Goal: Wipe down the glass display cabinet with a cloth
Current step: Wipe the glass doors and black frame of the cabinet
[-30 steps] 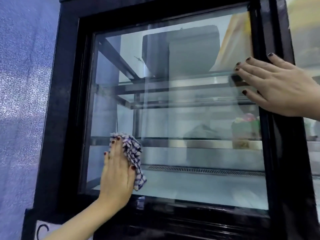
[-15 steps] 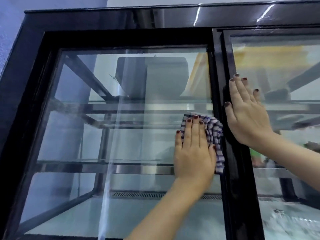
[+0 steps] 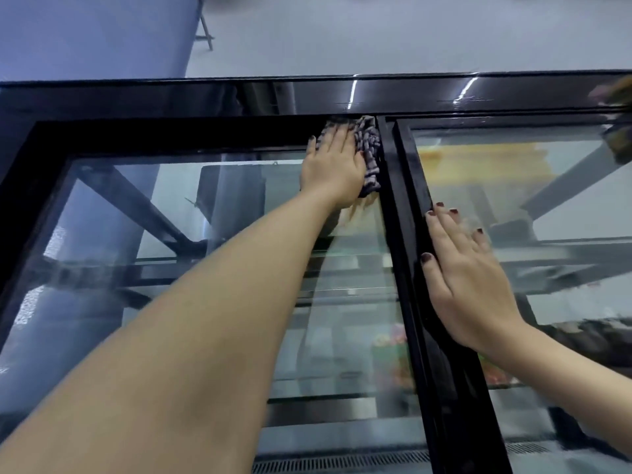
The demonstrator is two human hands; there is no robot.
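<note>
Left grip (image 3: 333,165), right grip (image 3: 468,278) flat

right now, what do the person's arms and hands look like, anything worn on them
The left arm and right arm are bare as far as the frame shows: no sleeves, gloves, watch or bracelet. The left hand and right hand have dark burgundy nail polish; no rings show on the visible fingers.

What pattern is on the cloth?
The cloth has a dark blue-and-white check, seen in the head view.
</note>
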